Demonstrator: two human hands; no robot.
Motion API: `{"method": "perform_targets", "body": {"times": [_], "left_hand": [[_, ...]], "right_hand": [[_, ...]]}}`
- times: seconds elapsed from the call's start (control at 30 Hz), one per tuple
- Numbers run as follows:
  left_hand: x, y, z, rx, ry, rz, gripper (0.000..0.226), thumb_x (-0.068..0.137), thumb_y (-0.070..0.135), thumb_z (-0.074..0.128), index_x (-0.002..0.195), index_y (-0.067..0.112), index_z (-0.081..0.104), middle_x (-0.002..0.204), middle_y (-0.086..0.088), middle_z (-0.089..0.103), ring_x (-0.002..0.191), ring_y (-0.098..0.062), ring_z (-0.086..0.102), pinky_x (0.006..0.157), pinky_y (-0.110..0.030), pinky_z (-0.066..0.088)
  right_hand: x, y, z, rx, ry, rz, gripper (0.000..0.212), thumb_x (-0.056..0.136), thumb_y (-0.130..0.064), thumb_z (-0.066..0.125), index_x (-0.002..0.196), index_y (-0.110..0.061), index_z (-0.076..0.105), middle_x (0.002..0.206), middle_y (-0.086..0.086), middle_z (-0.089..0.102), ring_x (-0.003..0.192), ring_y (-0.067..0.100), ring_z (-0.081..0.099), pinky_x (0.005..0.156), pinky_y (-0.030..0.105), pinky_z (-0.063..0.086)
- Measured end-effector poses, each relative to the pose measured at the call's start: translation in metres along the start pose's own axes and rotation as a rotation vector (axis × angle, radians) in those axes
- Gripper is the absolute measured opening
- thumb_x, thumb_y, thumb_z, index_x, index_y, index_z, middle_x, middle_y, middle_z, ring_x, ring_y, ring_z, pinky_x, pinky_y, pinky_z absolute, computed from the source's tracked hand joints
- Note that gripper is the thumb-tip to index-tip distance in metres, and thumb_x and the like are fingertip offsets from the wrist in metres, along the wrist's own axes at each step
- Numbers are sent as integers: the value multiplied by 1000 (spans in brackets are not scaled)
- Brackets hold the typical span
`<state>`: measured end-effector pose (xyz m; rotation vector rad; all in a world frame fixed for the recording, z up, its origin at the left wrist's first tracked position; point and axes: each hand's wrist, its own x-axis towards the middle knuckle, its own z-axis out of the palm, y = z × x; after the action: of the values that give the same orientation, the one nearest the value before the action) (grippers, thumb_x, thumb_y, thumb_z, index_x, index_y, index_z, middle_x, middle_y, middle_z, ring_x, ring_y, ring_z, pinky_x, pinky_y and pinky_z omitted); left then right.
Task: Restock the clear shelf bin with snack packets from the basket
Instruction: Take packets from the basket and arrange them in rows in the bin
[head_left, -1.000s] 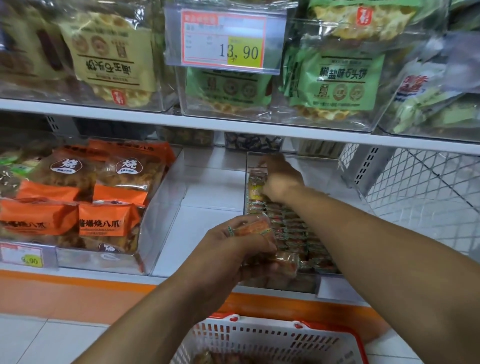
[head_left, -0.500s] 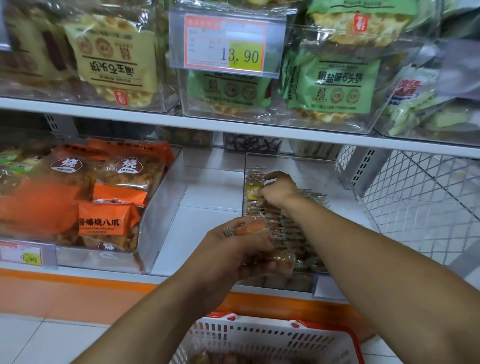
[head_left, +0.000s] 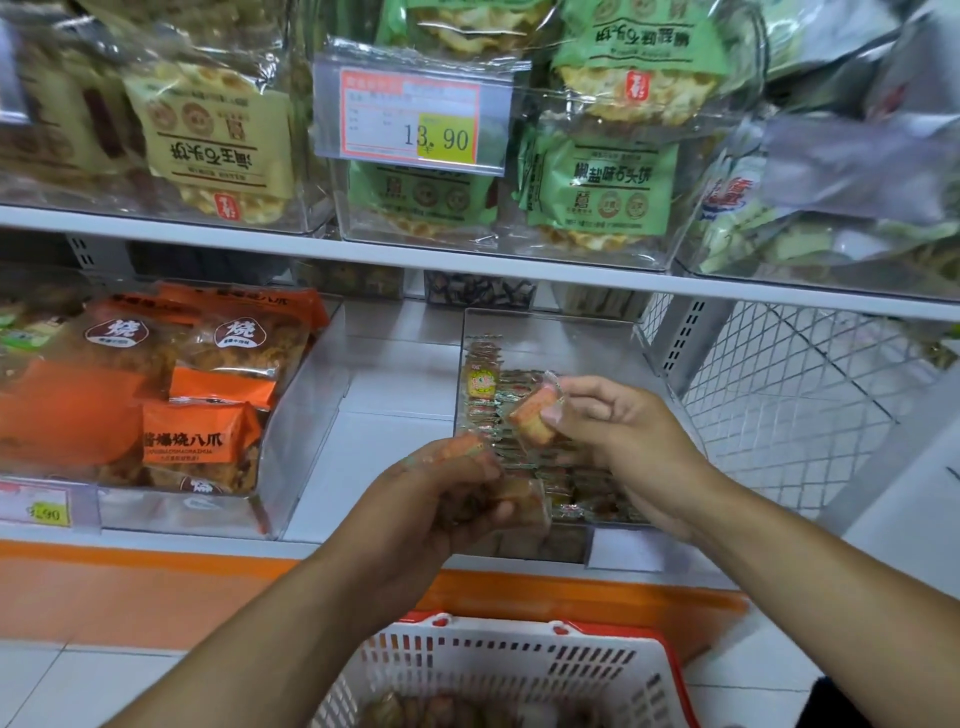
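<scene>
**Packets held over the clear bin**

A white shelf is seen carrying a clear bin, in which small snack packets are laid in rows. Below it, a white basket with a red rim is seen, more packets lying blurred in its bottom. The left hand is curled round a small bunch of packets at the bin's front; their number cannot be told through the blur. A single orange packet is pinched between thumb and fingers of the right hand, just above the rows in the bin.
</scene>
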<state>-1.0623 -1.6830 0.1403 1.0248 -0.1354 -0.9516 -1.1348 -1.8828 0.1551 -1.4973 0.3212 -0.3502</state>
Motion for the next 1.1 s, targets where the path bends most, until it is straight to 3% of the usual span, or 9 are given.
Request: {"method": "perform_targets", "body": {"times": [0.17,0.3,0.4,0.47,0.57,0.7,0.8,0.93,1.1], "left_hand": [[-5,2,9,-272,6,-15,20,57,4,79,77,5,81,104,-24,76,87,-31,77,58,-26,62],[-7,-1,14,-348,-29,79,16,67,3,74,81,8,79,103,-19,77,87,-27,77,59,-25,62],[-6,-8,13,-192,-31,237,14,70,5,73,76,15,81,93,-12,77,81,-20,76,61,-24,61],[-5,-12,7,-40,-34,374,23,72,3,76,89,19,80,94,-11,76,84,-23,75,66,-29,62],[-4,-16,-1,246,-28,560,34,71,16,80,105,20,73,96,-14,74,91,-36,73,75,-43,60],[-5,-18,-4,411,18,645,40,71,23,82,109,21,72,97,-13,75,90,-39,73,81,-49,58],[-6,-19,-2,465,79,665,38,70,24,82,107,22,72,96,-12,76,91,-36,74,81,-49,60],[-5,-21,0,244,180,522,24,69,8,81,90,20,76,87,-4,76,79,-18,75,70,-34,62],[-7,-30,4,14,98,150,31,63,15,81,93,8,81,104,-22,76,88,-25,76,69,-31,61]], "right_hand": [[-30,-7,9,190,57,-25,30,76,-10,73,104,-11,62,104,14,75,89,25,73,78,31,61],[-43,-3,17,317,-64,108,24,83,-17,70,106,-10,66,116,20,69,101,28,71,84,44,60],[-46,-3,20,453,-172,266,41,99,-32,55,125,-1,62,128,24,65,118,38,65,100,57,52],[-45,-3,19,507,-173,339,41,96,-23,55,127,4,56,124,25,67,111,38,68,97,55,54],[-42,-4,16,570,-196,422,42,81,-2,60,123,-5,58,110,19,72,96,34,73,89,52,59],[-41,-7,8,454,-365,573,57,85,-2,55,142,4,51,132,28,59,120,40,61,106,51,49],[-42,-4,7,490,-362,559,57,83,1,60,140,-4,54,133,27,61,117,40,64,97,50,56],[-40,6,6,341,-133,311,65,71,4,72,132,-18,59,125,15,69,106,30,71,80,38,60],[-42,9,11,334,-124,220,54,83,-1,67,135,-13,58,130,16,67,116,30,68,96,39,56]]}}
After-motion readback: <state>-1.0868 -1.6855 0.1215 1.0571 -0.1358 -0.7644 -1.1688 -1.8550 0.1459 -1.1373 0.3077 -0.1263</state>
